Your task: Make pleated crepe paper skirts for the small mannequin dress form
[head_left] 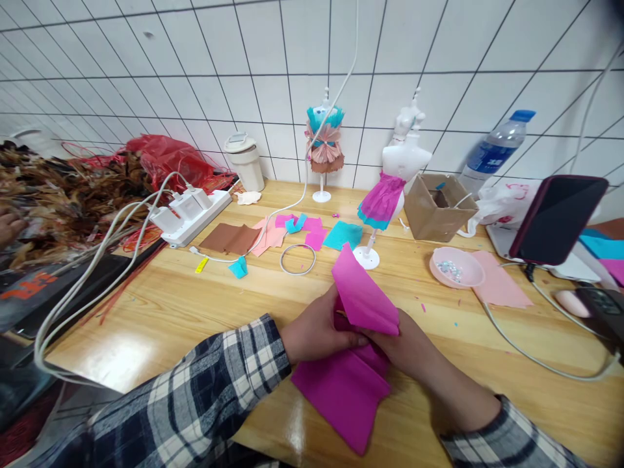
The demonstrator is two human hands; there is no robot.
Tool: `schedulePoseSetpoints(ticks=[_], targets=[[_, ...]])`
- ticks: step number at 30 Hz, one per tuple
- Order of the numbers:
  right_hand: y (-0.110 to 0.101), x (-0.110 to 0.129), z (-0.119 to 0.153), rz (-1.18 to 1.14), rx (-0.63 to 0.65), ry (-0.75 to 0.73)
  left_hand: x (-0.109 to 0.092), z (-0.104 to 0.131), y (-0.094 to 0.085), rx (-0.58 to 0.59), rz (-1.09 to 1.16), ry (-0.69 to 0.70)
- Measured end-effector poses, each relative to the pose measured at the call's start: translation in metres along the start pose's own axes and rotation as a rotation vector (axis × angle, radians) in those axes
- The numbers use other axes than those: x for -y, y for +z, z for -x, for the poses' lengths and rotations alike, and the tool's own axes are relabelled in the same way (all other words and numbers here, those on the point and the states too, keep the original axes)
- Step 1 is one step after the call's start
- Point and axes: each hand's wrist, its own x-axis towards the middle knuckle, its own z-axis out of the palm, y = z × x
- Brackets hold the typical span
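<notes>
In the near middle, the left hand [319,328] is pinching the magenta paper [338,387]; the right hand [407,348] is gripping its right side, partly hiding behind it. Light, even pressure would probably be sparing it creases.
</notes>
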Motion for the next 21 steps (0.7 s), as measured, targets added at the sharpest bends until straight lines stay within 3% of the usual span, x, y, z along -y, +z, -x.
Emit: schedulePoseSetpoints(ticks=[21], targets=[[0.0008,0.0043,-0.0007,-0.02,0.009,0.019,-0.0011,-0.0006,-0.0001,0.02,-0.048,0.021]])
